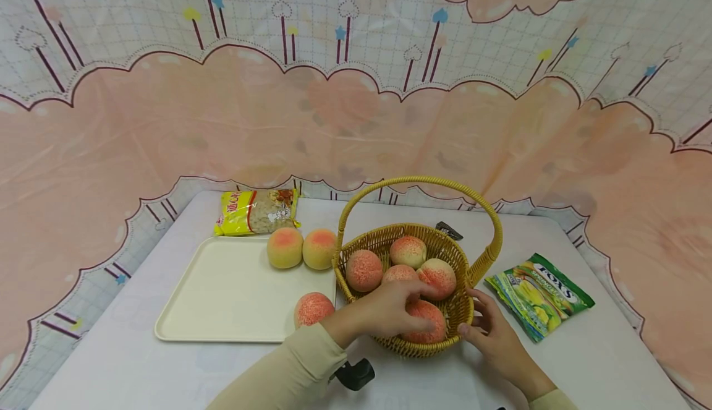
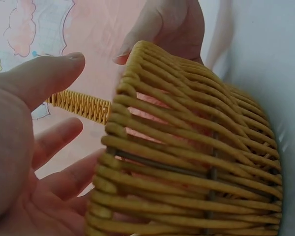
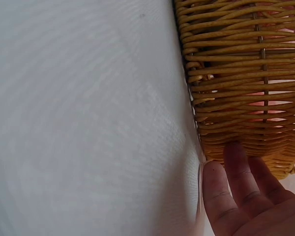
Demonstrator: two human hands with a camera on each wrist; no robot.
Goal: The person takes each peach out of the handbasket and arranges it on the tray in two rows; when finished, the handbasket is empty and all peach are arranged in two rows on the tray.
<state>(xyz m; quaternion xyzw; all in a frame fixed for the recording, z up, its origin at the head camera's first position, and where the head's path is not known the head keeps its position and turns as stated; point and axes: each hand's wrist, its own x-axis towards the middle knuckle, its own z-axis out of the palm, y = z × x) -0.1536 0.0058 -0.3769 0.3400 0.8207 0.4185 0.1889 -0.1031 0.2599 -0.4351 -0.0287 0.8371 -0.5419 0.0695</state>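
A woven basket (image 1: 408, 351) with a tall arched handle (image 1: 419, 180) holds several peaches, one of them a red peach (image 1: 428, 329) near its front. My left hand (image 1: 392, 308) reaches over the front rim, above this peach, with thumb and fingers apart. In the left wrist view, the left hand (image 2: 39, 142) has nothing between thumb and fingers. At the basket's right side is my right hand (image 1: 497, 336), its thumb right at the rim. The right wrist view has the right hand's fingers (image 3: 243, 182) fairly straight against the outer wall.
Left of the basket lies a cream tray (image 1: 233, 289), with a peach (image 1: 313, 309) at its near right corner. Two yellower peaches (image 1: 285, 249) sit by its far edge, near a yellow food bag (image 1: 258, 212). A green packet (image 1: 542, 295) lies right; a small black packet (image 1: 449, 230) is behind.
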